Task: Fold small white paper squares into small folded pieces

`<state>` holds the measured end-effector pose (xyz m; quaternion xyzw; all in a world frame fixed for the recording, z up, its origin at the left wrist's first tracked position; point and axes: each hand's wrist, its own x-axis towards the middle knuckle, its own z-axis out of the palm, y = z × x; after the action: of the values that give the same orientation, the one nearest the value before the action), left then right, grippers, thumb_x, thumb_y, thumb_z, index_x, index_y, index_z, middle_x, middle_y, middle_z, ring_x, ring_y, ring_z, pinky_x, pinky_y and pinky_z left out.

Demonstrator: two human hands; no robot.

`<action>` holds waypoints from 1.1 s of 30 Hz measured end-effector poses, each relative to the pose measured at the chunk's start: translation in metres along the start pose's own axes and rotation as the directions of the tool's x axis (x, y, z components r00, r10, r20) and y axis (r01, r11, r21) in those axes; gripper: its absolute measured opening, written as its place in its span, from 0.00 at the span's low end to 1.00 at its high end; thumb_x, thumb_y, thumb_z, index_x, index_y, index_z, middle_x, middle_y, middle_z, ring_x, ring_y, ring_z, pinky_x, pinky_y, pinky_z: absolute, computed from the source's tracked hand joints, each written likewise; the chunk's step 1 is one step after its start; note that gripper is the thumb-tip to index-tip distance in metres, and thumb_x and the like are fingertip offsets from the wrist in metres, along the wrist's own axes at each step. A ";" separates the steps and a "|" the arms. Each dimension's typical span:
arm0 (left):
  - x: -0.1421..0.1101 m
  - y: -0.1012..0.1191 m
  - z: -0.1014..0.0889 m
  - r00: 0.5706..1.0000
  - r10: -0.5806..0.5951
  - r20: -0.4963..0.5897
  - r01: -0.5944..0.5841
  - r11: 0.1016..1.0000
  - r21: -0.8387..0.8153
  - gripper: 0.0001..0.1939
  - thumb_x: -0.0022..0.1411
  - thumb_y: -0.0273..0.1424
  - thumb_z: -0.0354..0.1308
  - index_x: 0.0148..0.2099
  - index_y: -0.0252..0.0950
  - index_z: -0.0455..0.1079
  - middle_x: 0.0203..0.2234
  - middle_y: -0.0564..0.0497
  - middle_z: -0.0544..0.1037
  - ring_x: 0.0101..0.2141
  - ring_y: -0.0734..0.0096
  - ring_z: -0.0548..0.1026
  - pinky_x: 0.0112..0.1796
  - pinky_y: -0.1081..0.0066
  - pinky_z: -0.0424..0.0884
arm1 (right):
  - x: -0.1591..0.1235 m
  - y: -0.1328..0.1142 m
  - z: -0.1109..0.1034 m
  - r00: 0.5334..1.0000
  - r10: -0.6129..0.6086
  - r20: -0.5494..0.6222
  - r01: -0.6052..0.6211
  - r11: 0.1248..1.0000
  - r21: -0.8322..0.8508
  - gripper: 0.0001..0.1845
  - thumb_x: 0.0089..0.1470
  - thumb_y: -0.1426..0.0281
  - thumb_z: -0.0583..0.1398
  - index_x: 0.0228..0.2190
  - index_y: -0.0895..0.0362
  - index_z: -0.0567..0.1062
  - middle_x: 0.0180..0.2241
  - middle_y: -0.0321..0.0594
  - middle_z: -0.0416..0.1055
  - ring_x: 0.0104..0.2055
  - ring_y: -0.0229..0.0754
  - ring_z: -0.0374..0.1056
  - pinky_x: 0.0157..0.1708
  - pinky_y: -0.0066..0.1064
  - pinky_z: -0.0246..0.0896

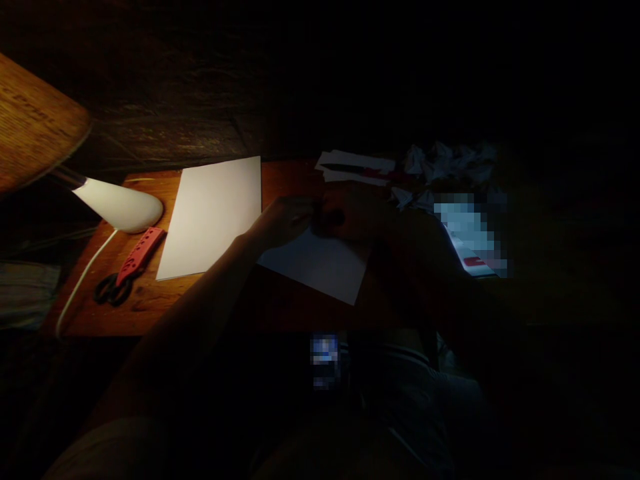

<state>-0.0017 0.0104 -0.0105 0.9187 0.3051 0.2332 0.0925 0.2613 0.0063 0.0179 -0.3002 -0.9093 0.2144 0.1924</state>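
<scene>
Nearer paper (320, 263): white, shadowed (far part hidden); left hand (286, 219), right hand (353, 212) above; cannot tell fingers' grip.

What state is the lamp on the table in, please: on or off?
On. Light is strongest near the lamp, brightening its white base and the white sheet beside it, though no bulb shows.

Left hand (287, 219) beside right hand (353, 212)

Readable text: none | lampshade (37, 137): dark lettering (too faint to read)
</scene>
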 end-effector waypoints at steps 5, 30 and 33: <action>0.001 0.001 -0.002 1.000 -0.003 0.016 0.003 1.000 -0.021 0.09 0.72 0.27 0.59 0.39 0.38 0.81 0.36 0.48 0.83 0.38 0.63 0.83 0.41 0.67 0.76 | 0.001 0.008 0.005 1.000 -0.002 0.002 0.002 0.996 0.091 0.08 0.64 0.62 0.73 0.37 0.54 0.87 0.46 0.42 0.84 0.45 0.46 0.76 0.47 0.38 0.61; 0.002 0.005 -0.003 1.000 -0.009 -0.020 0.008 1.000 -0.023 0.10 0.71 0.26 0.59 0.37 0.38 0.79 0.33 0.48 0.81 0.35 0.64 0.81 0.37 0.68 0.74 | -0.001 0.001 0.005 1.000 0.024 -0.019 -0.023 0.999 0.037 0.10 0.65 0.61 0.72 0.39 0.55 0.87 0.45 0.42 0.84 0.45 0.46 0.77 0.46 0.38 0.60; 0.002 0.004 -0.003 1.000 -0.009 -0.021 0.009 0.999 -0.034 0.10 0.71 0.25 0.59 0.36 0.38 0.79 0.34 0.48 0.82 0.36 0.64 0.82 0.39 0.68 0.75 | -0.001 0.001 0.004 1.000 0.019 -0.019 -0.018 1.000 0.025 0.08 0.62 0.63 0.73 0.39 0.54 0.87 0.46 0.41 0.85 0.46 0.46 0.77 0.47 0.38 0.61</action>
<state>0.0005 0.0080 -0.0061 0.9131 0.3063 0.2475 0.1057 0.2609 0.0050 0.0134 -0.3083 -0.9019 0.2247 0.2028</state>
